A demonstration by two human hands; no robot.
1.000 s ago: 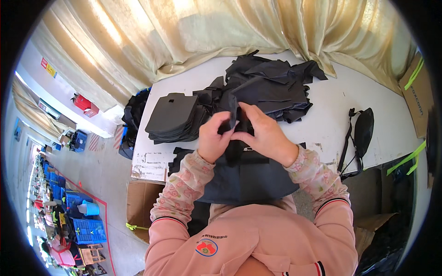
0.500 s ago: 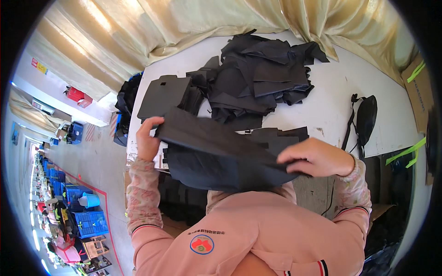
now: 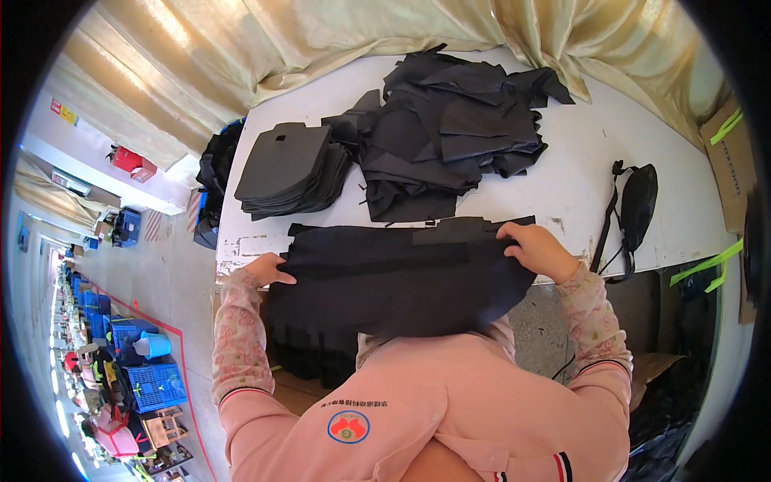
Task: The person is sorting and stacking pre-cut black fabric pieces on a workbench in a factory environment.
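Observation:
A wide black fabric piece point(image 3: 385, 281) lies spread across the table's near edge, its rounded lower side hanging toward my body. My left hand point(image 3: 269, 270) is closed on its left edge. My right hand point(image 3: 542, 251) pinches its upper right corner between thumb and fingers. Under the upper edge, more dark pieces show as a thin strip along the table. Just beyond my left hand stands a neat stack of dark grey panels point(image 3: 281, 169), the top one with a small dark slot. A loose heap of black fabric pieces point(image 3: 458, 120) sits beside it, farther back.
The white table point(image 3: 675, 169) has worn paint near its front edge. A black pouch with a strap point(image 3: 638, 207) lies at the right. Gold curtains point(image 3: 337, 36) hang behind the table, and a cardboard box point(image 3: 727, 173) stands at far right. Blue crates point(image 3: 152, 387) line the floor at left.
The fabric piece was raised and folded over on the slant; now it lies flat and spread. My left hand moved down and nearer, my right hand slightly farther away. The panel stack is uncovered.

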